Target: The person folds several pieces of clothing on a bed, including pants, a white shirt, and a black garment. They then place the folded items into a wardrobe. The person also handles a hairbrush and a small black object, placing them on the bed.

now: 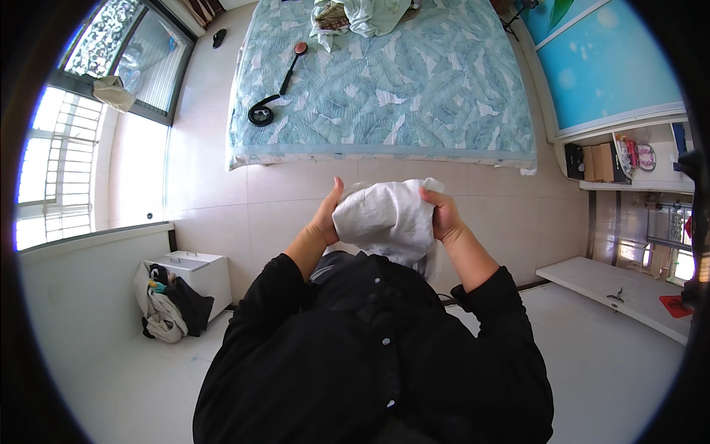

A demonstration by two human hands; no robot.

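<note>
A piece of whitish, bunched-up cloth [388, 216] hangs in front of my body between my two hands; its exact kind does not show. My left hand [325, 217] grips the cloth's left side, thumb pointing up and fingers hidden behind the fabric. On the opposite side my right hand [445, 214] is closed on the cloth's upper edge, with the thumb on top. The lower part of the fabric falls towards my black shirt and is partly hidden.
Ahead stands a bed with a blue-green leaf-pattern cover [399, 96]. On it lie a coiled black strap [260, 112], a black stick with a round reddish head [300, 49] and crumpled pale green fabric [370, 16]. A white cabinet [211, 268] with bags is at left, shelves [654, 137] at right.
</note>
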